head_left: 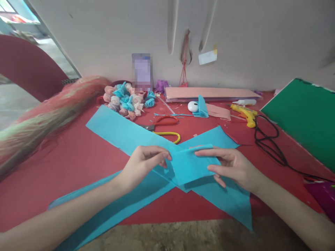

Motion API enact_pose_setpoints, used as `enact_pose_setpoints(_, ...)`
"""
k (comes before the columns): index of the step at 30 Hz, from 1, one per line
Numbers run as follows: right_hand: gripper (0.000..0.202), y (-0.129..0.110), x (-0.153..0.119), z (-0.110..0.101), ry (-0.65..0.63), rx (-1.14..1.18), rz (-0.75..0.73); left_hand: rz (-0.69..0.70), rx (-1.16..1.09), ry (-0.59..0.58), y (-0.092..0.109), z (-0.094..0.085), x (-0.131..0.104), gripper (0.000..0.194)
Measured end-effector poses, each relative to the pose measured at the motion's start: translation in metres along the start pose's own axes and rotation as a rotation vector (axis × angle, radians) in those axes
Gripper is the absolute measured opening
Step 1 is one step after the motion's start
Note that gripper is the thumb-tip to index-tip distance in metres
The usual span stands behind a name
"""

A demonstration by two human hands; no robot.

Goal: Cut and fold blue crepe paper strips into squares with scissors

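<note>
Your right hand (232, 167) pinches the folded blue piece (195, 165) by its right end, above the crossed blue strips (112, 125). Its length runs sideways between your hands; your left hand (142, 162) curls near its left edge, grip impossible to tell.

This looks like an informal craft workspace, its red-covered worktable (104, 177) holding long strips of blue crepe paper (123, 127), a heap of small rolled paper flowers (127, 101), scissors (167, 136) with one red and one yellow handle, and a yellow hot glue gun (244, 114). A bundle of pink and pale green stringy fiber (57, 111) lies at the left, and a plain gray wall or panel (110, 38) backs the table.
</note>
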State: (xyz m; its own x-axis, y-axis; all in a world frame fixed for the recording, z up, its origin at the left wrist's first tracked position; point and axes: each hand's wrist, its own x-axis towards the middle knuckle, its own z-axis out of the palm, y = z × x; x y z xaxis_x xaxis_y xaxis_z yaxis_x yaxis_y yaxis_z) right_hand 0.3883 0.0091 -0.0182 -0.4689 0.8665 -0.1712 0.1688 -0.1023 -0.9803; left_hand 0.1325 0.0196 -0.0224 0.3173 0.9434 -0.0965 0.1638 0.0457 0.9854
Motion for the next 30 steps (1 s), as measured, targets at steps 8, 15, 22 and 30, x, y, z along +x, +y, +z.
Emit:
enact_pose_setpoints(8,0.036,0.002,-0.002,0.013,-0.096,0.004,-0.016,-0.065,-0.009,-0.209,0.001,0.008,-0.002,0.029)
enact_pose_setpoints(15,0.029,-0.013,0.002,0.0,-0.529,-0.289,-0.086,-0.18,0.104,-0.647,0.006,0.005,-0.004,0.033)
enact_pose_setpoints(22,0.032,-0.009,-0.006,0.038,-0.594,-0.237,-0.053,-0.125,0.203,-0.745,0.02,0.022,-0.023,0.023)
enact_pose_setpoints(30,0.03,-0.029,-0.005,0.008,-0.774,-0.283,-0.052,-0.234,0.125,-0.761,0.03,0.02,-0.027,0.027)
